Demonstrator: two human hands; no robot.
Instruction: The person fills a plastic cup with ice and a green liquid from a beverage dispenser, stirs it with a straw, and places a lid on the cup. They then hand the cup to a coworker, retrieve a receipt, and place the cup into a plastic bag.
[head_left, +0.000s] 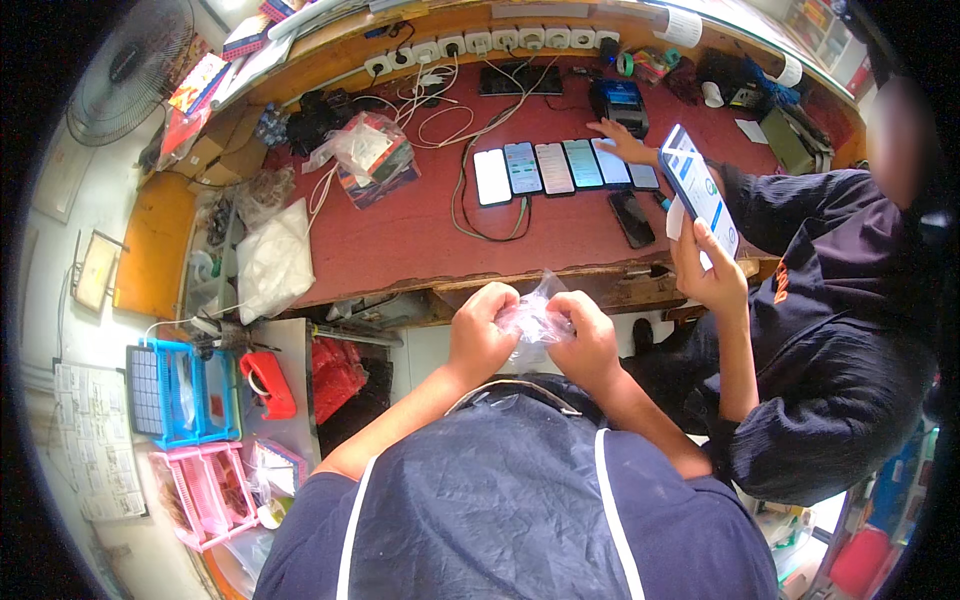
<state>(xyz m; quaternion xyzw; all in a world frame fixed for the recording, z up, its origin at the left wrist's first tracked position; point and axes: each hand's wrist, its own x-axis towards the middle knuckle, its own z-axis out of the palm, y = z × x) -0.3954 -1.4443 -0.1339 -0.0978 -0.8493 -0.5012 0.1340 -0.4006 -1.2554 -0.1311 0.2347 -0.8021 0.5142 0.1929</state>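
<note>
My left hand and my right hand pinch a crumpled clear plastic bag between them, just before the table's front edge. What the bag holds, if anything, cannot be told. Beyond it on the dark red tabletop lies a row of several smartphones with lit screens, the leftmost a phone with a white screen. A dark smartphone lies nearer the edge. To the right, a co-worker's hand holds up a large lit phone, and the co-worker's other hand reaches over the row.
Power sockets line the back, with white cables trailing forward. A plastic-wrapped box and a white plastic bag lie left. A card terminal stands behind the phones. A red tape dispenser stands lower left; the co-worker sits close at right.
</note>
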